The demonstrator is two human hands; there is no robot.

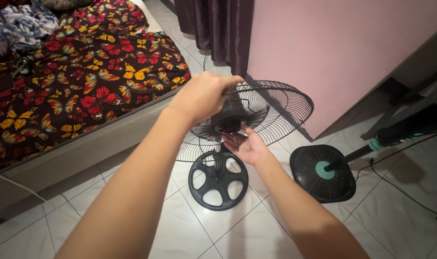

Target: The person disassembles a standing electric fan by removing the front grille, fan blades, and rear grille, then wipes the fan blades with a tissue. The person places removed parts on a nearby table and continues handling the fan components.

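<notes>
A black stand fan stands on the white tiled floor, with its wire rear grille tilted up and no blades on it. My left hand grips the top of the grille and motor housing. My right hand is cupped palm-up under the front of the motor hub, fingers touching it; whether it holds a small part I cannot tell. The fan's round black base with cut-out holes sits directly below my hands.
A bed with a dark butterfly-print cover lies to the left, its grey frame close to the fan. A second fan lies tipped on the right, its round base facing me, with a black cord across the tiles. A pink wall and dark curtain stand behind.
</notes>
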